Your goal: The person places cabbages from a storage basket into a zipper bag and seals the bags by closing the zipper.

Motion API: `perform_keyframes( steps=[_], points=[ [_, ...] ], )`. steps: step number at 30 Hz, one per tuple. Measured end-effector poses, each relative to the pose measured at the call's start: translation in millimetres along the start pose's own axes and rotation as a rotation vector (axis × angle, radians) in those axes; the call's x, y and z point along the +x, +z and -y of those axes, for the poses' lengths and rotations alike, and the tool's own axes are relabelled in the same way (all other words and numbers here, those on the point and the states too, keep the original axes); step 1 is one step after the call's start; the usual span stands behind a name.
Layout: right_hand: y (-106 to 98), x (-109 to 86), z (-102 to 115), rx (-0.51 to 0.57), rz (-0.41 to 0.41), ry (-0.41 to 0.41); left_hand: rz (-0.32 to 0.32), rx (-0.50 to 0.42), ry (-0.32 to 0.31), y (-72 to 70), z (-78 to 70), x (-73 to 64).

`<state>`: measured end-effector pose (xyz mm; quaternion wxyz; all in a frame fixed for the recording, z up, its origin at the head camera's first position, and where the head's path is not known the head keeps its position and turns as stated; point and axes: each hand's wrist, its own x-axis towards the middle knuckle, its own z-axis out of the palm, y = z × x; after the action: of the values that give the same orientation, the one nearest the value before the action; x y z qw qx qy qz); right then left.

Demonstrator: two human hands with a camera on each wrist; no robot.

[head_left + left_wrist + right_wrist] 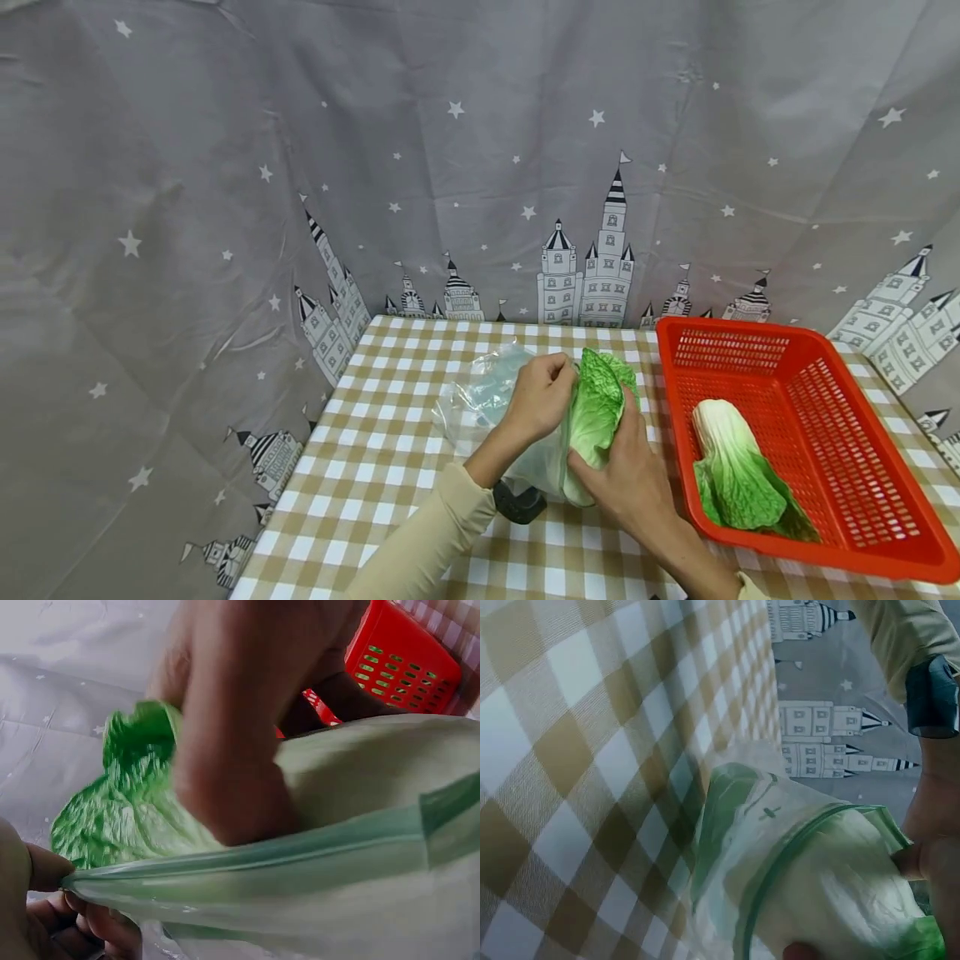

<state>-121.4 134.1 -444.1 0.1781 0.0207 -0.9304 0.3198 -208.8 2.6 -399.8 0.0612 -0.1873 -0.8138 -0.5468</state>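
Head view: hands [592, 442] and bag [487, 400] half-hide the cabbage [596, 408].

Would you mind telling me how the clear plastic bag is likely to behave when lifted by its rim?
The bag probably goes floppy: it lies crumpled on the tablecloth and sags where the left hand pinches its rim. It looks thin and glossy, so perhaps slippery. With the cabbage partly inside under the right hand, it would likely hang bottom-heavy.

No readable text, label, brand or number shows on anything here.
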Motion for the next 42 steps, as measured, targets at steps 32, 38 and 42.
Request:
perform_keyframes(
  steps=[32,38,42],
  points=[
    [-36.7,37.2,-18.3,0.174,0.164,-0.135,-0.06,-0.331,0.045,-1.0,-11.0,-23.3],
    [-29.7,29.3,-20.9,0.366,-0.047,-0.128,-0.119,-0.326,0.045,-7.7,-21.1,-20.7],
    [-22.6,25.6,-17.1,0.491,-0.058,-0.046,-0.128,-0.364,0.036,-6.7,-20.5,-20.3]
  ],
)
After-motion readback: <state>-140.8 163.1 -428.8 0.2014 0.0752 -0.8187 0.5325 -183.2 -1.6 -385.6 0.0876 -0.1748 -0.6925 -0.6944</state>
